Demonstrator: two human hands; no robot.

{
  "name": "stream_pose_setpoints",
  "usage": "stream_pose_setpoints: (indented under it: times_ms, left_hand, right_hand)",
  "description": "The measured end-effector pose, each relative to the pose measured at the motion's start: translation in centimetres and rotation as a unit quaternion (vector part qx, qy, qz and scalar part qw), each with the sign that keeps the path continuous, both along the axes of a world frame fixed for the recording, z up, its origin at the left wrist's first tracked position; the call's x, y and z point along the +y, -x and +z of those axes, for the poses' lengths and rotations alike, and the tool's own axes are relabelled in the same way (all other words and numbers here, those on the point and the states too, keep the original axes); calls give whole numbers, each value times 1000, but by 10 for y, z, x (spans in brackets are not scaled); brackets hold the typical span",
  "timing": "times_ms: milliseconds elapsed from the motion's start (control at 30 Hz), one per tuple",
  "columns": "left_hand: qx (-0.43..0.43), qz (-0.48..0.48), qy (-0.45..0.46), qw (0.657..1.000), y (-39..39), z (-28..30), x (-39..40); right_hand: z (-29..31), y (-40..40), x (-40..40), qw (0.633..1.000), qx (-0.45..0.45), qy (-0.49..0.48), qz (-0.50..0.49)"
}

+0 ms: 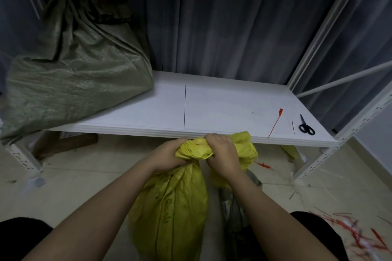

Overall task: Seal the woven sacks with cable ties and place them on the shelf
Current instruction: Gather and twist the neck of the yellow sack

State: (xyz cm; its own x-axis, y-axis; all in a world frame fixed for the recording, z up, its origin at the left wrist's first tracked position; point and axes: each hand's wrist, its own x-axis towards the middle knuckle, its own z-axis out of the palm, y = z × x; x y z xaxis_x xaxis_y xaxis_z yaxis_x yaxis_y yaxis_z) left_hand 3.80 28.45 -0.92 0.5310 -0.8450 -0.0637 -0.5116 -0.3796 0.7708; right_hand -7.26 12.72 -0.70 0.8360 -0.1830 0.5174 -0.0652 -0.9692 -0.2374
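Hands (169, 154) (222, 152) grip yellow sack (169, 207); one green sack (74, 74) shelved.

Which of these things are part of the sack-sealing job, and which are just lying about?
Part of the job:
- yellow sack, its neck bunched by the left hand and right hand
- red cable tie
- green sack on the shelf

Lying about:
- scissors
- red offcuts on the floor
- grey curtain

Yellow sack (169, 207) bottom off-frame
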Motion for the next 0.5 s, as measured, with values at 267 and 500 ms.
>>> stream_pose_setpoints:
  times_ms: [267,500]
  left_hand:
    - [-49,175,13,983,18,-9,-3]
    - [68,237,121,962,26,-15,-5]
  right_hand:
    - [-7,18,0,986,112,-101,-68]
    - [-36,26,16,920,164,-344,-89]
